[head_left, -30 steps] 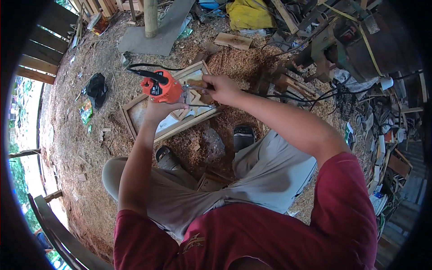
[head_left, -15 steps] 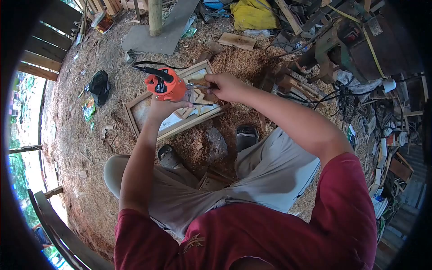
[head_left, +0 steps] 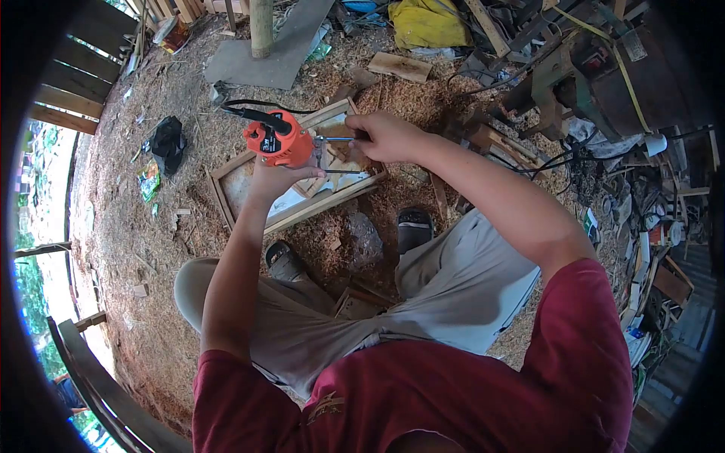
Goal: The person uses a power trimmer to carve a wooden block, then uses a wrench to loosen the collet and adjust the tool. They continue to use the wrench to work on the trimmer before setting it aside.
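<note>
An orange power tool point(head_left: 291, 143) with a black top and cord lies tilted over a shallow wooden frame point(head_left: 325, 201). My left hand point(head_left: 285, 180) is wrapped round the tool's lower side. My right hand point(head_left: 385, 136) is closed on a thin metal rod point(head_left: 337, 139), which reaches to the tool's right end. A second dark rod point(head_left: 342, 172) sticks out from the tool below it. Pale wooden pieces and a white sheet point(head_left: 287, 201) are inside the frame.
Sandalled feet point(head_left: 414, 229) rest just below the frame. A wooden post point(head_left: 261, 30) stands on a grey board point(head_left: 238, 68). A black bag point(head_left: 168, 141) lies at left, a wood offcut point(head_left: 400, 66) above, and rusty machinery point(head_left: 563, 90) with cables at upper right.
My right hand has shifted slightly and its fingers have turned, showing more of the thin rod. The orange tool has tilted a little; my left hand stays on it.
</note>
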Demonstrator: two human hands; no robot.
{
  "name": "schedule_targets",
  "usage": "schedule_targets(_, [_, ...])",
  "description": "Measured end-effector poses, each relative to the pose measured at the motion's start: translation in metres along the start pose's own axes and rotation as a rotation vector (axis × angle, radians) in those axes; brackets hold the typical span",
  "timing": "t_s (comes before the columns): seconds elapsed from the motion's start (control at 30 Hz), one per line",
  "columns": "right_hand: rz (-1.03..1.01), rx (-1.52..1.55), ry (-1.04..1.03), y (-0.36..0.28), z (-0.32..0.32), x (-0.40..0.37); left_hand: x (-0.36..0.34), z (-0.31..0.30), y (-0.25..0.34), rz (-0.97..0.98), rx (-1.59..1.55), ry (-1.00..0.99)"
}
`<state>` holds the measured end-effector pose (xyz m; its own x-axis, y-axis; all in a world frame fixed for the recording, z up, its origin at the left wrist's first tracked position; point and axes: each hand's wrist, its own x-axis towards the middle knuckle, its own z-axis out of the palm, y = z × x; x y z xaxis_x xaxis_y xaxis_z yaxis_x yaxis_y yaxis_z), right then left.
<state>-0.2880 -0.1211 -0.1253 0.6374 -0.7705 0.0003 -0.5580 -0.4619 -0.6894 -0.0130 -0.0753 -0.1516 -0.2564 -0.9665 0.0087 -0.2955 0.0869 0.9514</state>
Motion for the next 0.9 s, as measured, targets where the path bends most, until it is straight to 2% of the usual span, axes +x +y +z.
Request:
schedule_targets(0.27, [-0.012,-0.005,0.053,-0.009,-0.007,0.002,0.0,-0.001,0.002,0.064,-0.014,0.005])
schedule_targets(0.43, [0.007,0.002,0.079,-0.013,-0.008,0.003,0.001,-0.003,0.0,-0.009,0.015,-0.018])
schedule_targets(0.67, [0.087,0.002,0.056,-0.024,-0.012,0.002,0.0,-0.002,-0.002,-0.036,0.002,0.014])
schedule_targets(0.9, [0.094,-0.074,0.016,-0.03,-0.014,0.003,-0.001,0.004,0.004,0.027,-0.052,0.046])
